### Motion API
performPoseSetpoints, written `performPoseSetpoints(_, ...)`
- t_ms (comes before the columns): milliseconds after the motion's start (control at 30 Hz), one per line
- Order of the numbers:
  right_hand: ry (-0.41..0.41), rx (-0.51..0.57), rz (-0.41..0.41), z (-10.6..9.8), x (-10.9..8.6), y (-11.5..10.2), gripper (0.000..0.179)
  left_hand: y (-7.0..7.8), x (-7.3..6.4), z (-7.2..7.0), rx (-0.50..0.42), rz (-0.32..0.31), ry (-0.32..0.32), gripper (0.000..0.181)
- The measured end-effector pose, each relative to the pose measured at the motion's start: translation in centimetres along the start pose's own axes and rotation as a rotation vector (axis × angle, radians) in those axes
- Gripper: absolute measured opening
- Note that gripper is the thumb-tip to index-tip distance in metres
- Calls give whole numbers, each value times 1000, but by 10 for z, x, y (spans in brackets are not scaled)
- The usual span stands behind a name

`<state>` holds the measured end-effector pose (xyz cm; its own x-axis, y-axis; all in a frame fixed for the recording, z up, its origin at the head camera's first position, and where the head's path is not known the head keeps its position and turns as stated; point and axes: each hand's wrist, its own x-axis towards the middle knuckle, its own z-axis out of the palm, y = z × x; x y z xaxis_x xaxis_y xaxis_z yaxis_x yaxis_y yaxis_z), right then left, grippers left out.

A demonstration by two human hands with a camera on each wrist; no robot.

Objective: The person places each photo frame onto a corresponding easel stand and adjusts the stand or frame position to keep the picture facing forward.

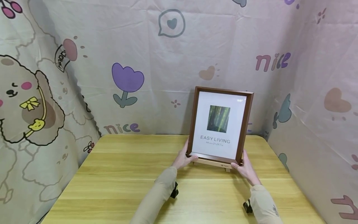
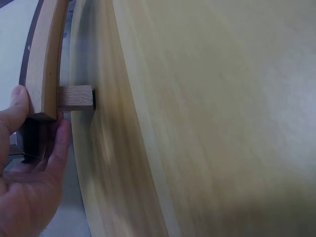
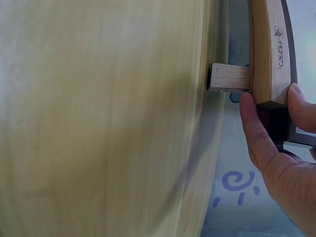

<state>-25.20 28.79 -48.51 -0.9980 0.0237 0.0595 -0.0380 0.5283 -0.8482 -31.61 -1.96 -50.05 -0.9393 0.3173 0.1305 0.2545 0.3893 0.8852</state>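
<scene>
A brown picture frame (image 1: 240, 124) leans back slightly on a small wooden easel (image 1: 213, 163); its white insert reads EASY LIVING around a green forest picture. My left hand (image 1: 182, 159) grips the frame's lower left corner, thumb in front and fingers behind. At the lower right corner, my right hand (image 1: 247, 170) holds it the same way. Seen from the left wrist, the easel's ledge (image 2: 45, 64) lies just beside the thumb, with a short square leg (image 2: 76, 98) under it. The right wrist view shows the ledge's other end (image 3: 274, 59), printed with a logo, touching the fingers.
The light wooden table (image 1: 117, 177) stretches forward and left of the arms. A patterned cloth (image 1: 173, 62) hangs behind it and along both sides, close to the table's back edge. Black straps (image 1: 174, 190) sit at both wrists.
</scene>
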Motion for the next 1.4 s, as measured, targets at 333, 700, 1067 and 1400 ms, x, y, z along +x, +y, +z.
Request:
performPoseSetpoints(333, 11, -15, -7, 7, 1, -2, 95, -6, -6, -4, -3, 15, 5, 101)
performPoseSetpoints(700, 22, -2, -25, 12, 4, -4, 93, -6, -10, -9, -6, 28, 7, 101)
performPoseSetpoints(1067, 21, -1, -26, 17, 5, -5, 96, -7, -14, -15, 7, 9, 21, 103)
performPoseSetpoints(1400, 32, 10, -46, 25, 6, -10, 95, -11, -17, -21, 11, 24, 26, 103)
